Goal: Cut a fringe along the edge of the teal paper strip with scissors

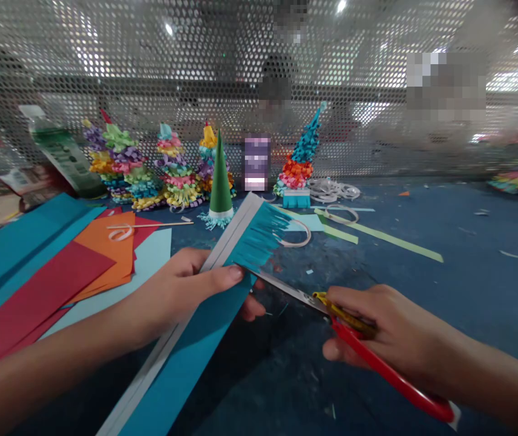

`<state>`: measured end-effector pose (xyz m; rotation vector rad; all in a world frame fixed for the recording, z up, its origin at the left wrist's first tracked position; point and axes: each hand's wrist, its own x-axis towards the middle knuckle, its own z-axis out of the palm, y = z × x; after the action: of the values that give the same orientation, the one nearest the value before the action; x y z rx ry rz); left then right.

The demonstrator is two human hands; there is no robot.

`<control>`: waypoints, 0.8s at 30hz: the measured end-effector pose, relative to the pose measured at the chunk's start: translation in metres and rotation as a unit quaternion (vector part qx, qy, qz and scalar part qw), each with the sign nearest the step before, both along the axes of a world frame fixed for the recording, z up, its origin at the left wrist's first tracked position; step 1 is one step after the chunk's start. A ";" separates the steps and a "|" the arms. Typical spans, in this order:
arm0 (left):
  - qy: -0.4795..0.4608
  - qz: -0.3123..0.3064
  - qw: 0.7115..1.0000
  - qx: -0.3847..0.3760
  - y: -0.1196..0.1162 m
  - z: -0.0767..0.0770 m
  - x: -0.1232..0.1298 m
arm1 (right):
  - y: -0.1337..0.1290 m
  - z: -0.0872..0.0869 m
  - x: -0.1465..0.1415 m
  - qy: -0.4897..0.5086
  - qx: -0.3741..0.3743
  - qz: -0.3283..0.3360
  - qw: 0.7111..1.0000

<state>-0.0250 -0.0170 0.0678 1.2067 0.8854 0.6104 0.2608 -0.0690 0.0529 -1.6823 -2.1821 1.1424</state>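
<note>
My left hand (186, 290) is closed on a long blue paper strip (186, 369), thumb on top and fingers beneath. White tape runs along the strip's left edge, and its far end is cut into a fringe. My right hand (377, 327) grips scissors (295, 292) with red and yellow handles. The blades lie across the strip just beyond my left thumb, at the near end of the fringe. A green paper cone (221, 181) with a pale blue fringe round its base stands past the strip.
Red paper (59, 278), orange sheets (109, 248) and blue paper (18, 260) lie at left. Behind stand several fringed cones (177, 169), a tilted bottle (62, 151) and a phone (257, 162). Green strips (395, 240) and curled white strips (336, 191) lie right of centre. A perforated metal panel (222, 60) rises behind.
</note>
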 end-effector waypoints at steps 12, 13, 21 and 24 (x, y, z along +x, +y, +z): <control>0.002 0.003 1.000 -0.016 -0.001 0.005 0.003 | 0.002 -0.006 0.002 0.012 -0.018 -0.004 1.000; 0.004 0.001 1.000 -0.017 -0.001 0.006 0.003 | 0.002 -0.006 0.002 0.012 -0.015 -0.001 1.000; 0.003 -0.009 1.000 -0.015 0.004 0.003 0.000 | 0.002 -0.005 0.002 0.012 -0.014 -0.006 1.000; -0.013 -0.017 0.999 -0.025 0.004 -0.001 -0.002 | 0.001 -0.004 0.003 0.009 -0.024 0.001 1.000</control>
<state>-0.0267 -0.0125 0.0666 1.1647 0.8508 0.5727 0.2634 -0.0676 0.0490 -1.6806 -2.1633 1.2149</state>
